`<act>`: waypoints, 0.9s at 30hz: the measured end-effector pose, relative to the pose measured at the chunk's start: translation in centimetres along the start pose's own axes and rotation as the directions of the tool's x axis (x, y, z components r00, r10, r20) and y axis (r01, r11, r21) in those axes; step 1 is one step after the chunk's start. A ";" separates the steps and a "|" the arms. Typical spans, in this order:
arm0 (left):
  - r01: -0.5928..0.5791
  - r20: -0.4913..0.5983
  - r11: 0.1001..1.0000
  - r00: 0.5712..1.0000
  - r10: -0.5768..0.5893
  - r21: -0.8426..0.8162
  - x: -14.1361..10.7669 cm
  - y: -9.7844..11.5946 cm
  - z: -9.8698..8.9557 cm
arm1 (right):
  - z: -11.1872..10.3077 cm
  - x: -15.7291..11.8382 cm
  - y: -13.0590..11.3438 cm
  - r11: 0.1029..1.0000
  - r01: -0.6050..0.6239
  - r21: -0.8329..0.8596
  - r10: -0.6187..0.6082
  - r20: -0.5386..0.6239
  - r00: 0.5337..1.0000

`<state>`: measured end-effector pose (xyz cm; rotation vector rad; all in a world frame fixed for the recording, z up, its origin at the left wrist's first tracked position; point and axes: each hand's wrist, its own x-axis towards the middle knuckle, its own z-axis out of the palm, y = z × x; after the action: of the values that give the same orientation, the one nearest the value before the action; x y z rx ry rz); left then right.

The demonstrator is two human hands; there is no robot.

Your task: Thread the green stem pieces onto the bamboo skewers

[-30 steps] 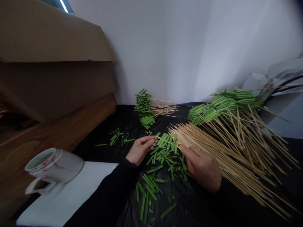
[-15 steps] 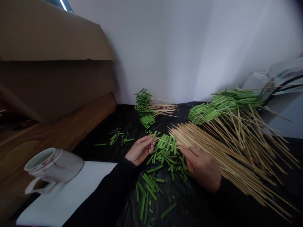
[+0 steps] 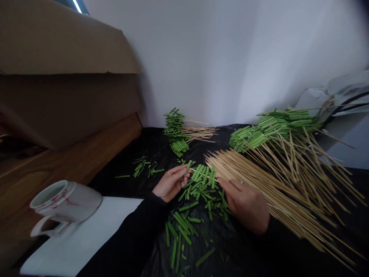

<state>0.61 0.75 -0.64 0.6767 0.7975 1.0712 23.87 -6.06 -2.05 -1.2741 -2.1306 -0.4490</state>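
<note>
At frame centre, the left hand [image 3: 170,184] pinches a green bean piece [image 3: 188,166] upright against the bamboo skewer [image 3: 205,175], which the right hand [image 3: 246,204] grips to steady it.

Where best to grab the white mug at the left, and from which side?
Take the white mug by its handle. It seems to lie tipped on its side, mouth to the left and handle jutting toward the near edge, so come from the near-left, probably clear of the left hand.

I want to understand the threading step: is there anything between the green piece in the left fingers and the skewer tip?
Nothing visible. The left hand holds a green piece just beside the skewer that the right hand steadies.
</note>
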 end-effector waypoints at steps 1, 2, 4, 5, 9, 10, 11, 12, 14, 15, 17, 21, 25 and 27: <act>0.001 0.000 1.000 1.000 -0.001 0.002 0.0 0.0 0.0 | 0.0 0.0 0.0 1.000 0.001 0.001 -0.001 0.004 1.000; 0.002 0.001 1.000 1.000 -0.002 0.003 0.0 0.0 0.0 | 0.0 0.0 0.0 1.000 0.002 0.002 -0.002 0.008 1.000; 0.001 -0.001 1.000 1.000 -0.001 0.004 0.0 -0.1 0.0 | 0.0 0.0 0.0 1.000 0.000 -0.001 0.000 0.014 1.000; 0.001 -0.002 1.000 1.000 -0.001 0.005 0.0 -0.1 0.0 | 0.0 0.0 0.0 1.000 -0.001 -0.004 0.001 0.014 1.000; 0.000 -0.006 1.000 1.000 0.000 0.017 0.0 0.0 0.1 | 0.0 0.0 0.0 1.000 -0.003 -0.012 0.003 0.014 1.000; -0.002 -0.006 1.000 1.000 0.002 0.019 0.0 0.0 0.1 | 0.1 0.0 0.0 1.000 -0.005 -0.014 0.006 0.019 1.000; -0.005 -0.007 1.000 1.000 0.005 0.021 0.0 0.0 0.1 | 0.1 0.0 0.0 1.000 -0.007 -0.017 0.008 0.022 1.000; -0.007 -0.008 1.000 1.000 0.007 0.023 0.0 -0.1 0.1 | 0.1 0.0 0.0 1.000 -0.009 -0.018 0.009 0.025 1.000; -0.012 -0.009 1.000 1.000 0.012 0.029 0.1 -0.1 0.0 | 0.1 0.0 0.0 1.000 -0.009 -0.018 0.010 0.031 0.999; -0.014 -0.009 0.999 1.000 0.015 0.032 0.1 -0.1 0.0 | 0.0 0.0 -0.1 1.000 -0.010 -0.017 0.010 0.036 0.999; -0.015 -0.010 0.999 1.000 0.016 0.035 0.1 -0.2 0.0 | 0.0 0.0 -0.1 1.000 -0.010 -0.013 0.011 0.035 0.999; -0.022 -0.008 1.000 1.000 0.022 0.023 0.2 -0.3 -0.2 | -0.1 0.0 -0.2 1.000 -0.008 -0.006 0.008 0.023 1.000; -0.034 -0.005 0.999 0.999 0.034 0.011 0.2 -0.3 -0.3 | -0.1 0.0 -0.2 1.000 -0.012 0.000 0.012 0.031 0.999; -0.029 -0.008 1.000 1.000 0.029 0.004 0.2 -0.3 -0.2 | 0.0 0.0 -0.1 1.000 -0.014 0.001 0.013 0.030 0.999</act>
<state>0.61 0.91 -1.04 0.6889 0.7994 1.0993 23.75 -6.16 -2.06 -1.3014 -2.1456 -0.4251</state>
